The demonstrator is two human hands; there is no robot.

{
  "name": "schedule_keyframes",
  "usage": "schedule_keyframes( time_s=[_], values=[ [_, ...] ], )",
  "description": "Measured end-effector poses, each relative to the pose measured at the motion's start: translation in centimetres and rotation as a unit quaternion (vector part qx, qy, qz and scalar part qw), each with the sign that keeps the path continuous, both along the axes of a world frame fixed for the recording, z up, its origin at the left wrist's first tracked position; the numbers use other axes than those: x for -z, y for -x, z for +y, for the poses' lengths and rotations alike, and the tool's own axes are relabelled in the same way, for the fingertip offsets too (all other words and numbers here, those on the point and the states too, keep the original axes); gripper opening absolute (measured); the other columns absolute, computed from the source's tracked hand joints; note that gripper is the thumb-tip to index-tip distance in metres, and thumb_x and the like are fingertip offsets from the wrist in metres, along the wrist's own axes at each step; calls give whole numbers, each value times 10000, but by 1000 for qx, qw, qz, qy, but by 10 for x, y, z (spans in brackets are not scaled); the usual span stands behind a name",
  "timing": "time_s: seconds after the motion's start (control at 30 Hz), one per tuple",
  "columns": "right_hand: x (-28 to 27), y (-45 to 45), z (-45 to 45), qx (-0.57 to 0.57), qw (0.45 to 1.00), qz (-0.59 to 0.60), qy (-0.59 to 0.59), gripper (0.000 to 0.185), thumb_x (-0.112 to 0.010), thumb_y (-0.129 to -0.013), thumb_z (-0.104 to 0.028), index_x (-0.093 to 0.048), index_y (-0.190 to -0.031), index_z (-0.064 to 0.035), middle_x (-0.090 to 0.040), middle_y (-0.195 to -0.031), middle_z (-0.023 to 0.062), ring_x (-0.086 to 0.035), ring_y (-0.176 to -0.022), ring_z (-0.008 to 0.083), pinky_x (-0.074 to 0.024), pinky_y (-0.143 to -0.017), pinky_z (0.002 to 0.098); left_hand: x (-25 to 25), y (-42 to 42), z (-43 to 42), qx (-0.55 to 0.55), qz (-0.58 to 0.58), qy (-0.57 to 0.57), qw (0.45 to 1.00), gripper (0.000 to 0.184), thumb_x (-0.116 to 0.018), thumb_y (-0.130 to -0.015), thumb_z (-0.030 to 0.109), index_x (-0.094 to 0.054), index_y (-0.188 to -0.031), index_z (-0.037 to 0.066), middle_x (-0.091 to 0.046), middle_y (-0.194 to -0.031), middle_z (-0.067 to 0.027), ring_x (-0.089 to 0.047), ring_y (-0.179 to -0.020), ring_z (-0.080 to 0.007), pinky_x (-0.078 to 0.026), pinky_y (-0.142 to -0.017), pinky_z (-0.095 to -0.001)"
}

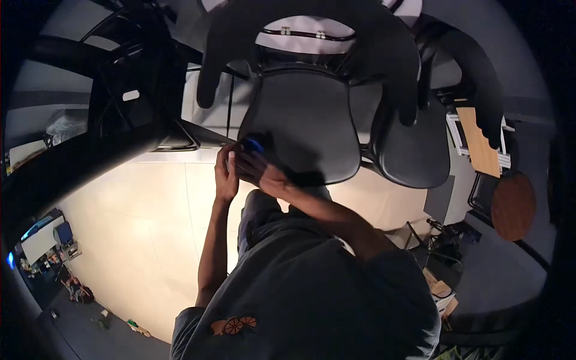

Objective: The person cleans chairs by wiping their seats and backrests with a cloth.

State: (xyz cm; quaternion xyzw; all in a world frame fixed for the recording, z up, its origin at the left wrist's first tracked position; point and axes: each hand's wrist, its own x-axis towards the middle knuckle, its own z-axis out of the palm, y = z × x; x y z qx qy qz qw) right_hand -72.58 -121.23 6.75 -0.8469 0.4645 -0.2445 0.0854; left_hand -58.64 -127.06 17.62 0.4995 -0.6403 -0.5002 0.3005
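Observation:
My left hand [225,179] and my right hand [273,180] are close together at the front left corner of a black chair seat [309,120]. My left thumb points upward and the fingers curl inward. The fingers of my right hand reach left into shadow, toward the left hand. Both hands seem closed around something dark that I cannot make out. A small blue glow [255,146] shows just above the right fingers, against the dark seat. The chair's curved black backrest [312,15] arches beyond the seat.
Another black chair [414,147] stands close on the right. A thick black bar [84,168] crosses the left side. At right are a wooden board [478,141] and a round brown top [513,207]. Brightly lit pale floor [132,234] spreads at lower left.

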Motion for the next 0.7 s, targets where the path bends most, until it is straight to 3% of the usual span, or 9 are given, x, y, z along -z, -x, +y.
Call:
schedule_keyframes(
  time_s=[0.03, 0.07, 0.1, 0.17, 0.23, 0.4, 0.5, 0.57, 0.7],
  values=[
    [-32, 28, 14, -68, 974, 164, -139, 657, -557, -973, -307, -455, -1594, -120, -410, -1678, 139, -313, -1598, 355, -215, -1313, 598, 2, 8, 3, 8, 1, 3, 1000, 404, -438, -1162, 261, -570, -1433, -8, -619, -1422, -213, -583, -1296, -337, -423, -1137, -422],
    [-51, 56, 35, -133, 898, 318, -274, 669, -540, -980, -315, -438, -1616, -136, -383, -1707, 131, -301, -1607, 346, -205, -1319, 592, 5, 16, 8, 15, 2, 5, 1000, 404, -447, -1159, 258, -567, -1444, -2, -609, -1447, -215, -574, -1324, -347, -414, -1152, -435],
    [-50, 87, 60, -129, 897, 318, -280, 669, -540, -980, -315, -438, -1616, -136, -383, -1707, 131, -301, -1607, 346, -205, -1319, 592, 10, 24, 13, 21, 4, 1, 1000, 404, -447, -1159, 258, -567, -1444, -2, -609, -1447, -215, -574, -1324, -347, -414, -1152, -435],
    [-45, 152, 111, -2, 986, 167, -26, 677, -531, -1035, -390, -393, -1678, -225, -271, -1783, 105, -243, -1639, 367, -123, -1345, 545, 29, 41, 19, 32, -72, 127, 989, 417, -459, -1149, 257, -557, -1473, 14, -578, -1499, -217, -527, -1395, -366, -382, -1183, -471],
    [-42, 202, 139, 71, 989, 113, -70, 656, -551, -1043, -399, -421, -1666, -238, -269, -1781, 128, -267, -1627, 387, -153, -1334, 544, 46, 55, 24, 35, -142, 251, 957, 435, -472, -1139, 257, -547, -1503, 30, -547, -1551, -219, -480, -1465, -386, -351, -1214, -506],
    [-43, 234, 93, 271, 955, 70, -98, 660, -624, -1016, -332, -463, -1641, -194, -275, -1761, 201, -305, -1592, 447, -239, -1297, 582, 64, 81, 14, -2, -271, 270, 924, 479, -466, -1128, 271, -520, -1550, 51, -501, -1611, -212, -391, -1548, -407, -292, -1253, -546],
    [-20, 211, 17, 395, 915, 80, -7, 682, -624, -1005, -311, -448, -1645, -154, -298, -1745, 219, -316, -1560, 519, -252, -1284, 604, 66, 82, 11, -26, -212, 247, 945, 481, -447, -1131, 277, -521, -1553, 58, -508, -1604, -209, -409, -1532, -407, -295, -1252, -534],
    [-16, 176, -18, 424, 904, 58, 7, 703, -622, -979, -274, -443, -1648, -150, -286, -1740, 253, -312, -1553, 542, -259, -1273, 631, 65, 81, 14, -42, -155, 221, 962, 485, -429, -1133, 283, -521, -1556, 64, -515, -1598, -205, -427, -1517, -407, -297, -1251, -523],
    [-41, 93, 7, 224, 973, 3, -59, 657, -628, -934, -238, -529, -1560, -64, -395, -1665, 284, -346, -1537, 528, -214, -1296, 623, 83, 70, 14, -71, 15, 151, 986, 481, -408, -1135, 271, -523, -1557, 70, -521, -1596, -195, -440, -1503, -405, -298, -1249, -516]
  ],
)
